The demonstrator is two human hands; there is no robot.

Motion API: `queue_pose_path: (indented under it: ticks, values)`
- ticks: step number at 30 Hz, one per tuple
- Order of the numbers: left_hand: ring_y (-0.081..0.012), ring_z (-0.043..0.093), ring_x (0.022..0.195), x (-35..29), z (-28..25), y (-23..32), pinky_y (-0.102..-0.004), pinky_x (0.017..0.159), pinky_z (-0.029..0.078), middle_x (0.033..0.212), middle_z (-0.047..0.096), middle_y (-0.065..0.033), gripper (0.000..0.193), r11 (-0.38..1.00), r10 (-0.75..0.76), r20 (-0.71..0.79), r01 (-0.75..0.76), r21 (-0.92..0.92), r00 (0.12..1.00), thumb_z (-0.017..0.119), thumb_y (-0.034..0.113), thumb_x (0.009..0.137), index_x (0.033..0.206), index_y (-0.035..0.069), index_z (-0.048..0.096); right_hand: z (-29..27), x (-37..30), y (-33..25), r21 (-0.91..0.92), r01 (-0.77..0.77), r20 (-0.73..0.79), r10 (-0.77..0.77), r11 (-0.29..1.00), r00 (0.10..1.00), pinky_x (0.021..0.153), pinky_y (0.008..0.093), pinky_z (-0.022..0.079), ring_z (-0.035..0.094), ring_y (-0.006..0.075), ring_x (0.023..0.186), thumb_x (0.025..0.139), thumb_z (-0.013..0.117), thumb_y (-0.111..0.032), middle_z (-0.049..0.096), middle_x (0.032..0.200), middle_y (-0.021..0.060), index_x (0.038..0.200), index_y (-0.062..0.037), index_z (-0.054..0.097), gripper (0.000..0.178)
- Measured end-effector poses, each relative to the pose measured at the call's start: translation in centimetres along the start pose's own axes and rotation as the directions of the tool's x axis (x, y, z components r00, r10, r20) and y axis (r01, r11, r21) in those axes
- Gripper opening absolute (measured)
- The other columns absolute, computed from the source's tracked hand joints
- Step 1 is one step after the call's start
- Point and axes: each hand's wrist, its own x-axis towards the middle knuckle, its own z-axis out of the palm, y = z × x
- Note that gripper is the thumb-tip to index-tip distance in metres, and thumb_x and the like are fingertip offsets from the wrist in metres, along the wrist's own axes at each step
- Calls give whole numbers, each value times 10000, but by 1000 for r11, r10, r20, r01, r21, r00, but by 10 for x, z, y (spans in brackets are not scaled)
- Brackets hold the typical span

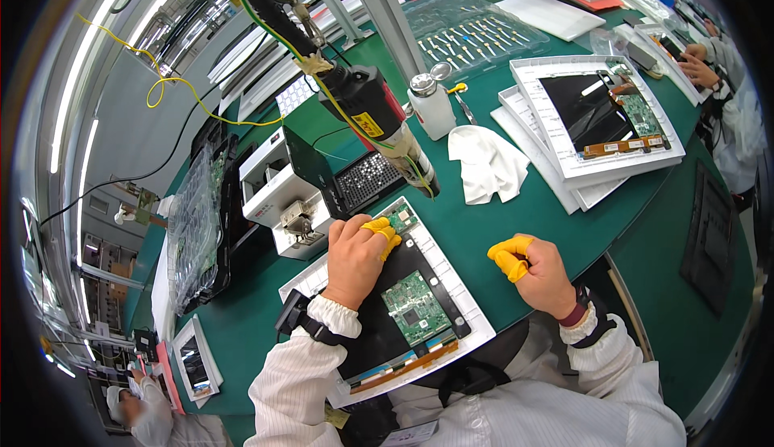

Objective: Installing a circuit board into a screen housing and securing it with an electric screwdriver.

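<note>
A flat panel assembly (369,308) with a black back lies in a white tray (472,316) in front of me. It carries a green circuit board (416,308), a smaller green board (401,216) at its far end and an orange-brown flex strip (407,371) along its near edge. My left hand (357,257), in yellow finger cots, rests at the panel's far end with bent fingers by the smaller board; its fingertips are partly hidden. To the right of the tray, my right hand (534,271) is raised with yellow-capped fingers curled together; whatever they may hold is hidden.
An electric screwdriver (379,116) hangs over the tray's far end. Behind stand a white screw feeder (282,193), a pump bottle (433,107) and a white cloth (486,165). Stacked trays with another panel (597,116) lie back right; a co-worker's hands (698,66) are beyond.
</note>
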Motion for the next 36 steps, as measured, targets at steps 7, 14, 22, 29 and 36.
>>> queue_pose_path:
  ticks: [7, 14, 22, 29, 36]
  values:
    - [-224, 587, 1084, -1, -4, 1, -457, 971, 367, 910, 683, -54, 166, 999, 27, 61, -25, -28, 998, 747, 202, 774, 861, 65, 711, -1, 0, 1, -2, -27, 26, 27, 1000, 999, 555, 250, 428, 562, 139, 622, 863, 650, -33, 649, 822, 92, 944, 21, 673, 100]
    - [-273, 487, 1239, -4, -13, 3, -575, 1124, 202, 1112, 657, -76, 254, 999, -9, 279, 20, -40, 960, 730, 283, 815, 964, 77, 718, -1, 1, 1, 3, -8, 20, 8, 1000, 1000, 562, 256, 430, 558, 145, 629, 858, 649, -26, 648, 820, 94, 948, 20, 674, 104]
    - [-293, 436, 1304, -11, -8, 6, -544, 1129, 219, 1196, 628, -91, 379, 997, -2, 260, 23, -75, 966, 682, 325, 857, 1128, 60, 679, -1, 3, -2, -10, 33, 24, -33, 999, 999, 588, 258, 450, 589, 160, 672, 857, 648, -19, 643, 867, 100, 959, 22, 671, 112]
    - [-366, 403, 1334, -14, -12, 3, -555, 1093, 290, 1127, 644, -133, 408, 992, -19, 279, 53, -115, 960, 646, 362, 890, 1113, 22, 667, 24, 84, -76, -244, 390, -132, -428, 888, 894, 926, 339, 438, 565, 248, 1054, 862, 729, -180, 569, 1145, 182, 1323, 9, 448, 572]
    - [-386, 416, 1310, -17, -5, -1, -536, 1084, 309, 1028, 657, -156, 353, 973, -6, 280, 71, -220, 960, 667, 314, 855, 1033, 9, 687, 36, 168, -69, 351, 22, 365, -158, 936, 918, 725, 250, 496, 610, 103, 832, 902, 702, -183, 620, 989, 50, 1245, -18, 507, 428]
